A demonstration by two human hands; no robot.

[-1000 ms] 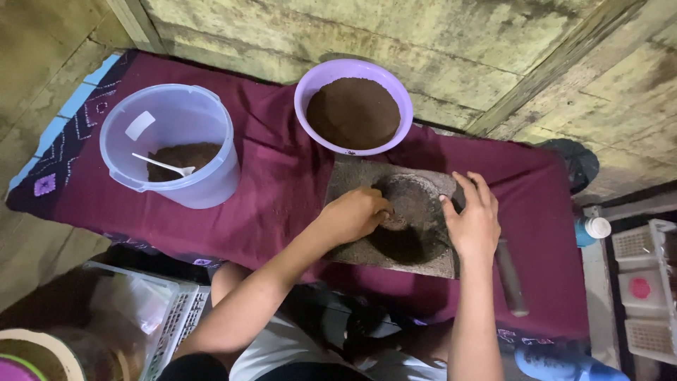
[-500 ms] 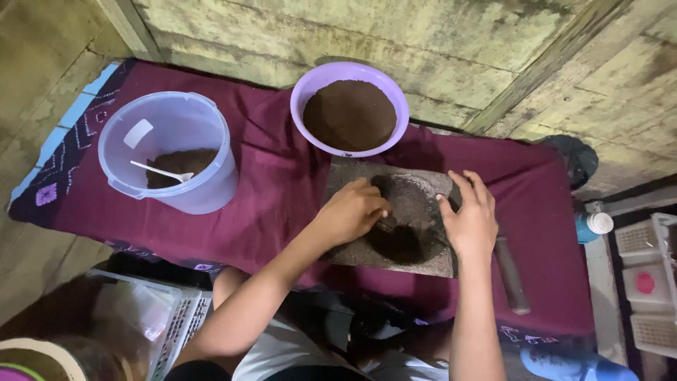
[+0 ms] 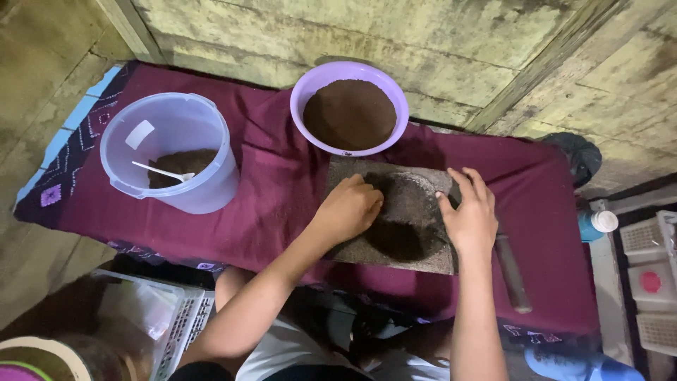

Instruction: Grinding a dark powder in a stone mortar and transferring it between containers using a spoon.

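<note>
The left hand [image 3: 350, 209] lay curled, fingers drawn together, on the near-left part of the flat grinding stone [image 3: 395, 220], pressing into the dark brown powder [image 3: 405, 219] heaped on it; whether it pinched any could not be told. The right hand [image 3: 471, 215] rested at the stone's right edge, fingers spread apart, cupping the heap. The powder looked fine, loose and light, likely to spill, best scooped with cupped palms. The stone seemed heavy and stiff, best gripped by its edges. Behind the stone stood a purple bowl [image 3: 308, 85] of powder; far left of it, a clear bucket [image 3: 169, 152] with a white spoon [image 3: 163, 172]. A stone roller [image 3: 511, 271] lay right of the stone on the maroon cloth [image 3: 268, 183].
</note>
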